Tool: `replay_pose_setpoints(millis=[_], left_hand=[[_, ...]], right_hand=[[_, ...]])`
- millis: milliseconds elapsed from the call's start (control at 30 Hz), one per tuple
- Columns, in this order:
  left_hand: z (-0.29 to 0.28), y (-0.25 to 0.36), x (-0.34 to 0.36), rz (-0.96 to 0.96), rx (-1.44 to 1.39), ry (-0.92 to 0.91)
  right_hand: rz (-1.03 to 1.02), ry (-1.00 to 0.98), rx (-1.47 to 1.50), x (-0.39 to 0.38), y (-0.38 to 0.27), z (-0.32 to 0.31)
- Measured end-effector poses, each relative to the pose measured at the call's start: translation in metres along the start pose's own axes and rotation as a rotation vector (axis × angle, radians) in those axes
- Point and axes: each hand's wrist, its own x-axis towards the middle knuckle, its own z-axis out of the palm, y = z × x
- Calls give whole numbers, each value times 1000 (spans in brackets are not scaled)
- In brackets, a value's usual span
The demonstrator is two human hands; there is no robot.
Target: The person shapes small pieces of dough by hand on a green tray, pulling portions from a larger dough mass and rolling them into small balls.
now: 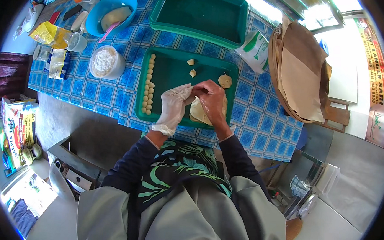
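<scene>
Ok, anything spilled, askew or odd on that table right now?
Nothing stands out. Dough balls sit in a neat column in the green tray; both gloved hands, left hand and right hand, pinch dough over it.

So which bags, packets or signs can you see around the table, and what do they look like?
Yellow packet: table's far left corner, crumpled plastic.
White bag with green print: right of the near green tray, soft pouch.
Large printed sack: on the floor at left, white, red and yellow.
Banner: far right, tall strip, pale with red and green.
</scene>
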Motion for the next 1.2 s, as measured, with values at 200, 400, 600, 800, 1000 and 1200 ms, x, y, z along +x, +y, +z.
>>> replay_pose_setpoints(millis=[200,400,600,800,1000,1200], left_hand=[[5,-9,-19,486,688,-8],[-9,31,-19,138,332,23],[-38,24,-1,29,159,-121],[-40,35,-7,-52,55,-90],[-43,59,-11,-157,43,-161],[-68,61,-9,-205,255,-177]], right_hand=[[556,-12,735,-2,-9,6],[446,-131,520,-1,-8,11],[79,-209,267,-3,-9,31],[50,-185,186,-2,-23,37],[-95,-123,-123,-4,-28,43],[417,-115,489,-12,-44,23]])
